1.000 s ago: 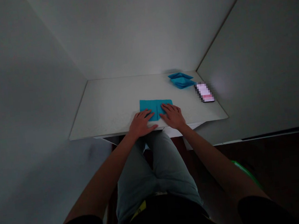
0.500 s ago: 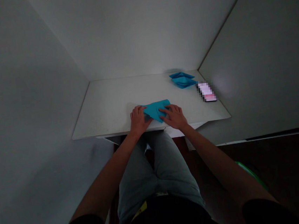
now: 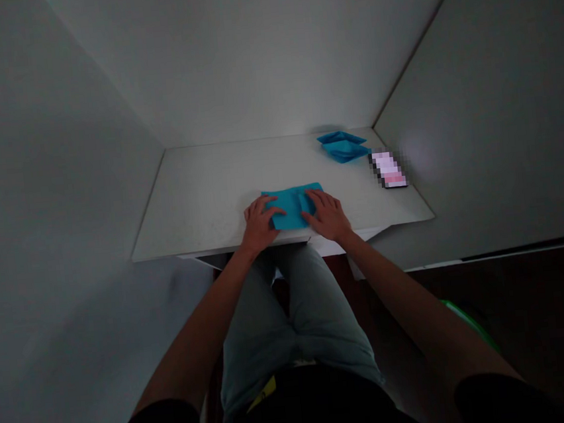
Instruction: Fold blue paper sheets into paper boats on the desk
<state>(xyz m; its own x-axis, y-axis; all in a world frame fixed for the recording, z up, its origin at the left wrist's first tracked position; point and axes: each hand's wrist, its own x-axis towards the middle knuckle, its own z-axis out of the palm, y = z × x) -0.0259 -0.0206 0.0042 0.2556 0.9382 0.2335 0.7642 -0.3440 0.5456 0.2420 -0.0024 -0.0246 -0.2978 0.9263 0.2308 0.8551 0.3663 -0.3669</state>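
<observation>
Pale bench (image 3: 200, 186), mid-frame: I see blue paper (image 3: 290, 216) squared again, seemingly realigned, left hand (image 3: 258, 226) and right hand (image 3: 330, 217) spread over it.

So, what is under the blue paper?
White tabletop shows beyond the blue paper. What is directly beneath cannot be seen: the paper covers it; left hand and right hand partly hide the paper's sides.

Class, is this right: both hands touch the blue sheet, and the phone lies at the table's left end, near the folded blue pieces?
Wrong end: the head view shows the phone at the right end of the table, near the folded blue pieces. Left hand and right hand do touch the blue sheet.
</observation>
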